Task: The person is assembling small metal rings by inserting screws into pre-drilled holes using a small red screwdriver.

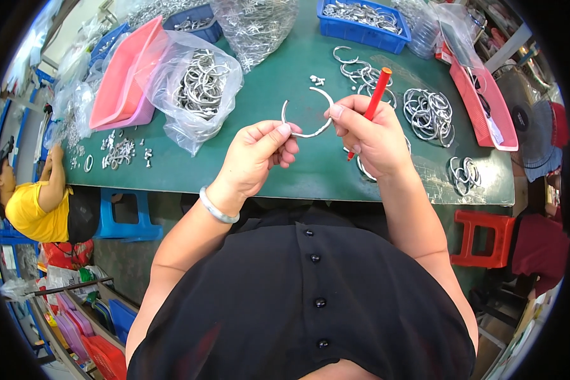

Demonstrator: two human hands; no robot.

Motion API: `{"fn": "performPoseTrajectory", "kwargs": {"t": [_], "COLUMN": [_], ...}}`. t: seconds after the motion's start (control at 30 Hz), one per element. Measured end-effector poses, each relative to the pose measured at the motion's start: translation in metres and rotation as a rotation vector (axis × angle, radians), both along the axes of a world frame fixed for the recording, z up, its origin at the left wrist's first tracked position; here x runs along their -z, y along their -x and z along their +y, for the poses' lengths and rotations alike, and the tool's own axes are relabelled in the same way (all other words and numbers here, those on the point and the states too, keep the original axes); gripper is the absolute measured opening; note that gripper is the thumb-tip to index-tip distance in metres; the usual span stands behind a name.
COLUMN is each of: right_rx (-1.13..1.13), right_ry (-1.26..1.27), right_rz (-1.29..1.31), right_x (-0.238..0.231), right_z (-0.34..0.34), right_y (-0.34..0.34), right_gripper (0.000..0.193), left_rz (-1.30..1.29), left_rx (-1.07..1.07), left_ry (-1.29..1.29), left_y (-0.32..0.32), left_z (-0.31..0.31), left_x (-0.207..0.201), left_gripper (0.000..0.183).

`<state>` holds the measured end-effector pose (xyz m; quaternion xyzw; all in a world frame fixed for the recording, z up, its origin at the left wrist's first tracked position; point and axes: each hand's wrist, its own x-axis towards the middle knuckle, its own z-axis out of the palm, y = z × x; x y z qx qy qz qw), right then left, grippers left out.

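Observation:
A silver open-ended bangle (310,135) is held up over the green table between my two hands. My left hand (250,155) pinches its left side between thumb and fingers. My right hand (375,136) grips the other side with thumb and forefinger. A red pen (379,90) also sits in that right hand, slanting up past the knuckles, its tip pointing down below the palm. Just behind the hands lie a few small silver pieces (317,80) and a loose group of similar bangles (361,73). Some bangles are partly hidden behind my right hand.
A bangle pile (428,114) and a smaller cluster (464,175) lie to the right, near a pink tray (472,104). A plastic bag of bangles (202,85) and a pink basket (123,76) stand left. A blue bin (363,31) is behind. A person in yellow (38,209) sits far left.

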<state>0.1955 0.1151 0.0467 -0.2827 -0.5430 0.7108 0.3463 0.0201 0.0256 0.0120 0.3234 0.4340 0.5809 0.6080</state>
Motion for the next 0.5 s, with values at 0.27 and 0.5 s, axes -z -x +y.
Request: {"fn": "performPoseTrajectory", "kwargs": {"t": [0.27, 0.5], "right_rx": [-0.09, -0.051], "right_ry": [-0.195, -0.253], "right_rz": [-0.085, -0.139], "right_x": [-0.005, -0.006], "right_z": [-0.009, -0.017], "right_y": [0.008, 0.0], "right_gripper": [0.015, 0.013], "left_rz": [-0.091, -0.397], "left_rx": [0.047, 0.158], "left_ry": [0.062, -0.031], "left_y": [0.002, 0.005], "left_z": [0.008, 0.011], "left_x": [0.011, 0.013], "left_gripper": [0.018, 0.018]}}
